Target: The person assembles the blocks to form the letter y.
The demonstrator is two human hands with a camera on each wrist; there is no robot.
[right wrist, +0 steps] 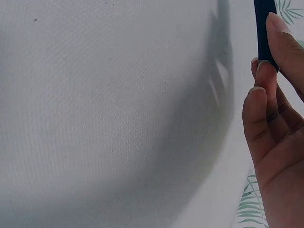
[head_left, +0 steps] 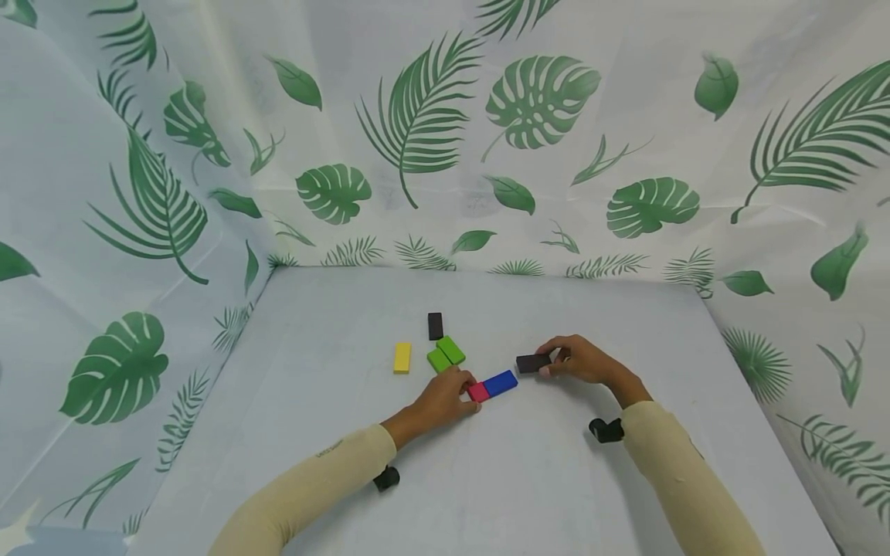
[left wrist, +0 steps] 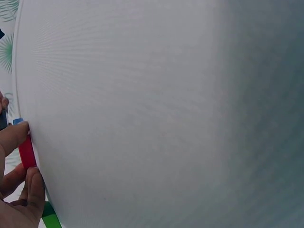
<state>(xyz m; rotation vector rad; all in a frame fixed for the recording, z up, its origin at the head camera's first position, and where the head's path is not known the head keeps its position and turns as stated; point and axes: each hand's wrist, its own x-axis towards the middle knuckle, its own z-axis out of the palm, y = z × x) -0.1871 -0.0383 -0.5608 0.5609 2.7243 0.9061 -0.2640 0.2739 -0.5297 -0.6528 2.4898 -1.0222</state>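
Note:
My left hand (head_left: 443, 398) pinches a red block (head_left: 478, 392) between thumb and fingers. End to end with the red one lies a blue block (head_left: 501, 383), slanting up to the right. My right hand (head_left: 580, 359) grips a black block (head_left: 532, 364) by its right end, its free end close to the blue block's far end. In the left wrist view, the thumb and fingertips sit at opposite ends of the red block (left wrist: 27, 152). The right wrist view has the dark block (right wrist: 266, 35) between thumb and fingertips.
Just beyond my left hand lie two green blocks (head_left: 451, 350) side by side, with a second black block (head_left: 435, 326) behind them. A yellow block (head_left: 402, 358) is farther left. Leaf-printed white sheets (head_left: 431, 232) bound the white table (head_left: 334, 324) at the back and sides.

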